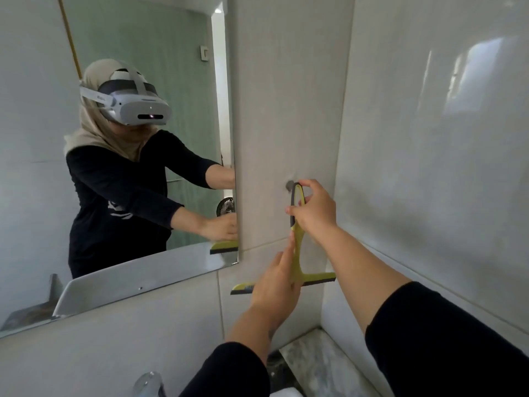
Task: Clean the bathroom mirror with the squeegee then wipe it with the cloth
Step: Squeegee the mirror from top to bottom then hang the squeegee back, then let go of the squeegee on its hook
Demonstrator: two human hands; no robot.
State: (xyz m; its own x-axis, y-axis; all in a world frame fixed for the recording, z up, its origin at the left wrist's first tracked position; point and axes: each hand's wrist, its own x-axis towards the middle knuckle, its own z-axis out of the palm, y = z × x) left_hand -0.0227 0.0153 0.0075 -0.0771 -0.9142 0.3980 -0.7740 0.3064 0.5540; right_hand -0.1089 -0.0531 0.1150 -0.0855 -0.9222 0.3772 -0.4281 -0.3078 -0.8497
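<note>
Two hands on squeegee (297, 250), right of mirror (120, 156), against tiled wall (286, 96). Your right hand (315, 213): fingers wrapped round handle loop by wall hook (289, 185). Your left hand (274, 285): fingers pinching stem above blade. Blade level, near mirror's lower corner.

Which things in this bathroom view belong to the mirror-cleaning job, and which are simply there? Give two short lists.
Belongs to the job:
- squeegee, hanging by its loop on a wall hook
- mirror
- right hand, gripping the squeegee's loop
- left hand, on its stem

Simply there:
- tap at the bottom edge
- marble ledge
- small fan, seen in the mirror

No cloth is in view.
</note>
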